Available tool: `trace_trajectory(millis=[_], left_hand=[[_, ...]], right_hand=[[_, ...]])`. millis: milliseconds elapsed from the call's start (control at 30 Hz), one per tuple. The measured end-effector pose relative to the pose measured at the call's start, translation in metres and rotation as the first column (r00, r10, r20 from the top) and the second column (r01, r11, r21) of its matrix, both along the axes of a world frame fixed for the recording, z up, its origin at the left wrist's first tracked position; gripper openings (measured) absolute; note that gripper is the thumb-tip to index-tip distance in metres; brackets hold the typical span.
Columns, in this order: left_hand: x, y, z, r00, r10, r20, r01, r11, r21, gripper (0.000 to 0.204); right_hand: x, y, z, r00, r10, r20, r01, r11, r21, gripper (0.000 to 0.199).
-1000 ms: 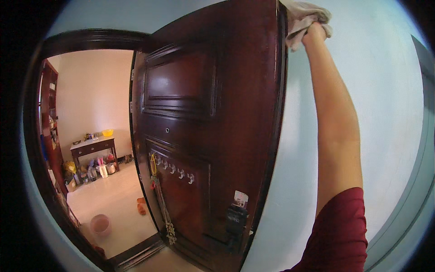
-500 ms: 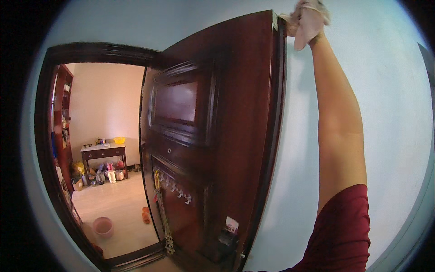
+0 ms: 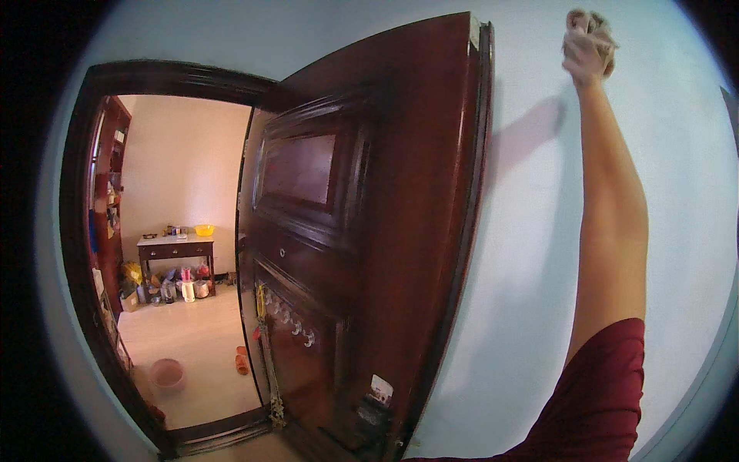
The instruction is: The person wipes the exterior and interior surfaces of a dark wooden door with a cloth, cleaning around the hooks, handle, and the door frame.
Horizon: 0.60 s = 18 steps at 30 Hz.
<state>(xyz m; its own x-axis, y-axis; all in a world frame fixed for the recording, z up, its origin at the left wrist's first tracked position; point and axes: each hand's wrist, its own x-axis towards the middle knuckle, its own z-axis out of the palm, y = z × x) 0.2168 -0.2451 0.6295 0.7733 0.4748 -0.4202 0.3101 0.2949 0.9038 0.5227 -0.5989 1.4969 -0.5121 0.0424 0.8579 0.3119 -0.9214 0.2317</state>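
My right hand (image 3: 586, 55) is raised high at the top right, closed around a crumpled light cloth (image 3: 591, 25) and pressed against the pale wall (image 3: 523, 254). The arm in a dark red sleeve runs up from the lower right corner. A dark red-brown wooden door (image 3: 369, 231) stands open just left of the hand, with its top edge a little apart from the cloth. My left hand is out of sight.
The dark door frame (image 3: 85, 231) opens onto a room with a tiled floor, a small dark side table (image 3: 175, 248) with a yellow bowl, several items on the floor, a pink basin (image 3: 167, 373) and orange slippers. Hooks and a chain hang on the door.
My right hand with the cloth has moved from the door's top edge rightward onto the wall. The view has swung so the door sits more to the left.
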Motion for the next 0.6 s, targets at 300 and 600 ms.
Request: trace_trajectory(millis=[300,600], left_hand=[[0.002,-0.005,-0.027,1.0,0.011,0.01,-0.011,1.0,-0.025,0.017],[-0.008,-0.009,-0.015,0.999,0.027,-0.024,-0.029,0.995,-0.095,0.017]], right_hand=[[0.027,0.112,-0.094,0.04,0.905,-0.424,-0.909,0.209,0.361,0.031],[0.016,0.174,-0.015,-0.035,0.884,-0.466,-0.999,-0.016,0.045,0.016]])
